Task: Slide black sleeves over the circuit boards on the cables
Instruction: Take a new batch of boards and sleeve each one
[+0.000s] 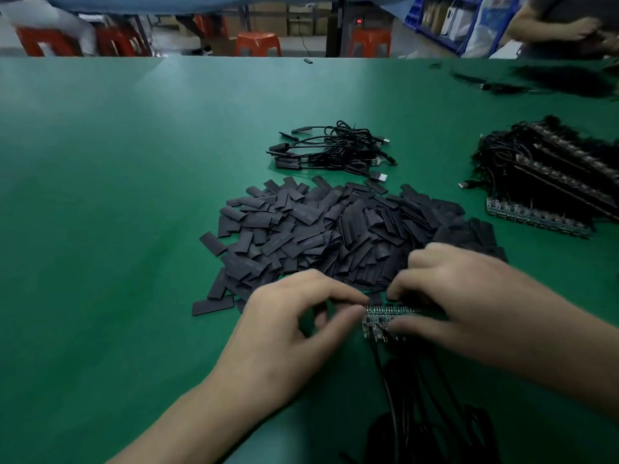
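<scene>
Dozens of black sleeves (335, 236) lie heaped in a loose pile at the middle of the green bench (100, 195), flat short pieces overlapping every which way, with a few strays at the pile's left edge. Just in front of the pile, at the near side, a strip of circuit boards (385, 316) is held between the two hands. The left hand (294, 329) pinches the strip's left end between thumb and forefinger, its other fingers curled loosely underneath. The right hand (469, 296) grips the strip from the other side, fingers curled over the top and the thumb pressed along the near edge. A small dark piece shows between the fingertips above the strip; whether it is a sleeve being held I cannot tell. Black cables (388, 396) run from the boards toward the near edge of the bench and gather in a dark tangle there.

Beyond the pile lies a bundle of cables with plugs (335, 149), several of them showing black-covered ends. To the right sits a stack of board strips (552, 182) with their wires still attached, piled in rows. Farther back on the right is a blurred dark heap (562, 80). Another person's arm (552, 28) reaches in at the top right corner, and orange stools (258, 43) stand on the floor behind the bench.
</scene>
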The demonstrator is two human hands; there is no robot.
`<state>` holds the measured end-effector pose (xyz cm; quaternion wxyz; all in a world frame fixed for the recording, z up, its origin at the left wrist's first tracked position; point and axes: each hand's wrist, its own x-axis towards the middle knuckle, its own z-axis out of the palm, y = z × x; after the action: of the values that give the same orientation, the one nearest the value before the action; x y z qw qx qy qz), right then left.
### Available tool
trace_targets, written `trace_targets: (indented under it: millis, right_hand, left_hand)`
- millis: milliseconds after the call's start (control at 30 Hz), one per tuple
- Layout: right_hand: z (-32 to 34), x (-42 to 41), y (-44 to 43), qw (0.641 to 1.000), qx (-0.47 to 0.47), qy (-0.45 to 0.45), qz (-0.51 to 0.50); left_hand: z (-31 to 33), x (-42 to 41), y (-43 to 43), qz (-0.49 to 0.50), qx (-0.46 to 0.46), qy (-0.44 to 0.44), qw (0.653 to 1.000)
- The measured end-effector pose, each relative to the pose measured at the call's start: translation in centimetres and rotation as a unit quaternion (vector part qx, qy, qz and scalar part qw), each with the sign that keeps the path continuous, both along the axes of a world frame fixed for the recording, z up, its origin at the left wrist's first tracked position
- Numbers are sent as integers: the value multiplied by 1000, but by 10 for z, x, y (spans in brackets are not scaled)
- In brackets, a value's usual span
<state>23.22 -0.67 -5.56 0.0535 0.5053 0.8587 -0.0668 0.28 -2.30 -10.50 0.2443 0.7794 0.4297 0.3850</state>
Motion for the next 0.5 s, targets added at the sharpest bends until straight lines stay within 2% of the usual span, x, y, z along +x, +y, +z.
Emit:
trace_targets:
  millis: [167,267,367,500]
  right_hand:
    - [-10,-3,-8,999,33,38,-18]
    - [-4,-7,-9,987,10,152,-49]
    - [-4,-16,-16,949,-16,303,-89]
    - [-15,-26,-23,878,-90,450,-136]
  left_hand:
    - [1,1,-3,33,-27,7,999]
    - [2,3,-5,31,-86,-49,995]
    - [5,2,-4,4,-186,-175,967]
    - [6,-1,-2,-11,-218,-231,948]
